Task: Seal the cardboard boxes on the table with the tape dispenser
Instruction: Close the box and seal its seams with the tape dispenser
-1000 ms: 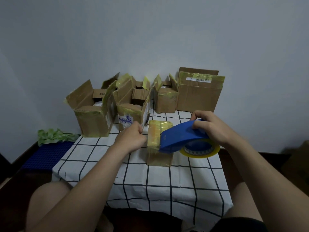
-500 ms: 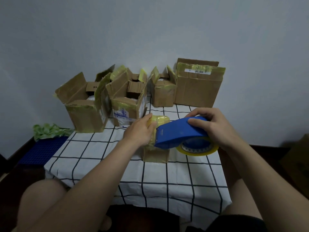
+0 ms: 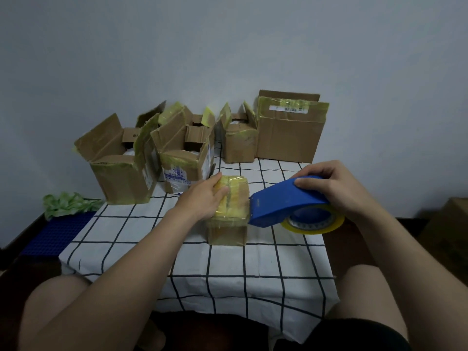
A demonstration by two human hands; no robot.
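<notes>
A small cardboard box point(image 3: 229, 219), closed and covered in yellowish tape, stands in the middle of the table. My left hand point(image 3: 202, 198) lies flat on its top with fingers pressing the tape. My right hand point(image 3: 334, 188) grips the blue tape dispenser point(image 3: 283, 203), whose front edge sits at the box's right top edge. A yellow tape roll point(image 3: 314, 224) hangs under the dispenser.
Several open cardboard boxes stand along the table's far edge: a large one point(image 3: 121, 168) at left, another point(image 3: 184, 158) beside it, a small one point(image 3: 238, 140), and a tall one point(image 3: 288, 130) at right. The table point(image 3: 228, 269) wears a white checked cloth. A blue mat point(image 3: 55, 231) lies at left.
The dispenser has slid rightward off the box top to its right edge. My left hand moved onto the box top, pressing the tape down.
</notes>
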